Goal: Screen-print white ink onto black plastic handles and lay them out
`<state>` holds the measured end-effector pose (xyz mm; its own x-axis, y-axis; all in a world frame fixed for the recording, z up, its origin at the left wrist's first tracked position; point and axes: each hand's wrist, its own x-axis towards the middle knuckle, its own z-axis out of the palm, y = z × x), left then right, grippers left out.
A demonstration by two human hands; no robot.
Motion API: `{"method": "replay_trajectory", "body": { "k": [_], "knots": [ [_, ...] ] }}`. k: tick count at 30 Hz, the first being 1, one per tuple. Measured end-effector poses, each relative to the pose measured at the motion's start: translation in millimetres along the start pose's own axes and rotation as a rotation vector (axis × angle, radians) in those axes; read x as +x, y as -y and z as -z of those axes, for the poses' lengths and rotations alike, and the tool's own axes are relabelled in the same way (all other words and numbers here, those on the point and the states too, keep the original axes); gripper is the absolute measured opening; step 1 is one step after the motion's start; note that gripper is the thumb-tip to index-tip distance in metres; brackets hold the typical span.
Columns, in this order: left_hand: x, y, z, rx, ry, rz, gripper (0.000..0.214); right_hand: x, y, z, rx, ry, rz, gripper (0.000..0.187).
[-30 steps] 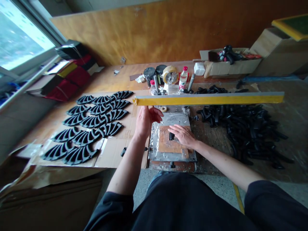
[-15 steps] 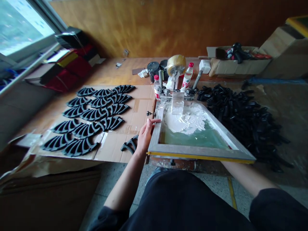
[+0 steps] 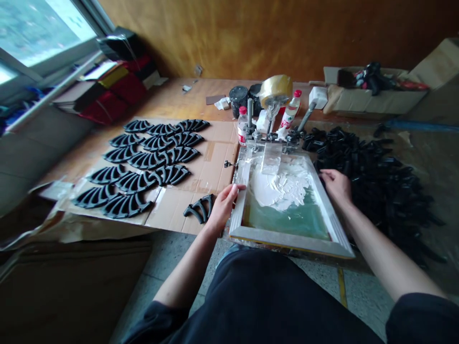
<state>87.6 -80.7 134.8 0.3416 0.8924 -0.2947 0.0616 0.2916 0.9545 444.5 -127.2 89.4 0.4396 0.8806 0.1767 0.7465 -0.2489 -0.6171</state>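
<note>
A screen printing frame [image 3: 287, 237] with a grey metal border lies low in front of me, its green mesh [image 3: 287, 220] partly covered with thick white ink [image 3: 279, 188]. My left hand [image 3: 223, 205] grips the left bar, thumb on top and the other fingers partly hidden. At the right bar, my right hand [image 3: 337, 187] has its fingers curled against the edge. A clear scraper block [image 3: 271, 158] stands in the ink at the far end, below the hinge clamps [image 3: 270, 137]. Beside my left hand lies a small group of black curved handles [image 3: 201, 209].
Rows of black handles [image 3: 143, 160] cover cardboard [image 3: 218, 165] on the left. A heap of black parts [image 3: 380, 177] lies on the right. Behind the clamps stand bottles [image 3: 291, 112], black tubs [image 3: 238, 99] and a tape roll [image 3: 276, 91]. An open carton [image 3: 380, 100] sits back right.
The frame's near edge has come down. My right hand has moved from beneath the frame to its right bar. My left hand stays on the left bar, and the view has shifted slightly.
</note>
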Motion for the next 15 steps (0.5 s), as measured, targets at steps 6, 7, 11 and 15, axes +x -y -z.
{"method": "replay_trajectory", "body": {
  "k": [6,7,11,15],
  "knots": [
    [18,70,2.3,0.202,-0.068,0.095,0.066,30,88,-35,-0.209,-0.054,0.483,0.053],
    [21,76,2.1,0.235,-0.078,0.106,0.065,29,103,-45,-0.254,0.01,0.511,0.048],
    [28,88,4.1,0.33,-0.085,0.124,0.06,7,123,-69,-0.363,0.301,0.535,0.012],
    [30,94,7.7,0.368,-0.074,0.109,0.056,-28,103,-56,-0.315,0.462,0.859,0.012]
  ]
}}
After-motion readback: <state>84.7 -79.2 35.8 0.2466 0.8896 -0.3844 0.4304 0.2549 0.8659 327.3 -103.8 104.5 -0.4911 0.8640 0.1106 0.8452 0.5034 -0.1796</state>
